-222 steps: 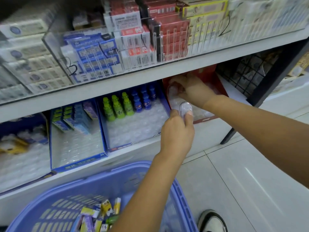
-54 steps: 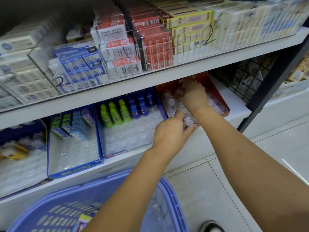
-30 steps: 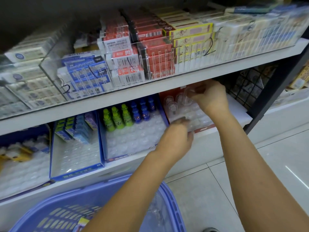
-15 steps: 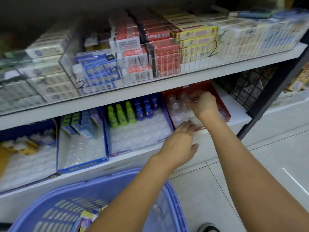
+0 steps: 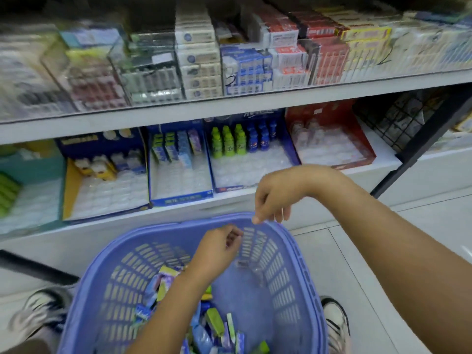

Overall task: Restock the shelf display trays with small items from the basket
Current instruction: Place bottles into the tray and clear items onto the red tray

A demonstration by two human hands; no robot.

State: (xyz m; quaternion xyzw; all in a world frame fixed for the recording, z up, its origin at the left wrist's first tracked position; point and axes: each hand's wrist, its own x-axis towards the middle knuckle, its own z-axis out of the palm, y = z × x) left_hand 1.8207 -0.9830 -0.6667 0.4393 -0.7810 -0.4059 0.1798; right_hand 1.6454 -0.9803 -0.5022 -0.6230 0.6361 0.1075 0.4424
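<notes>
A purple-blue plastic basket (image 5: pixel 302 256) stands on the floor below me, with several small colourful packets (image 5: pixel 212 325) at its bottom and a few clear little bottles (image 5: pixel 251 268) by its right wall. My left hand (image 5: pixel 217 250) is inside the basket, fingers loosely curled near the clear bottles, nothing seen in it. My right hand (image 5: pixel 277 198) hangs over the basket's far rim, fingers drooping and empty. On the lower shelf sit the red tray (image 5: pixel 362 146) with clear bottles at its back and a blue tray (image 5: pixel 231 188) with green and blue bottles.
Left of those stand another blue tray (image 5: pixel 181 198) with small boxes and a yellow-sided tray (image 5: pixel 67 192). Boxed goods behind a clear panel (image 5: pixel 245 70) fill the upper shelf. A black wire grid (image 5: pixel 398 118) and black post (image 5: pixel 419 141) stand at the right. My shoes (image 5: pixel 335 325) flank the basket.
Both hands have left the red tray and come down to the basket. The left hand went inside it, the right stopped over its rim. My view tilted down and left.
</notes>
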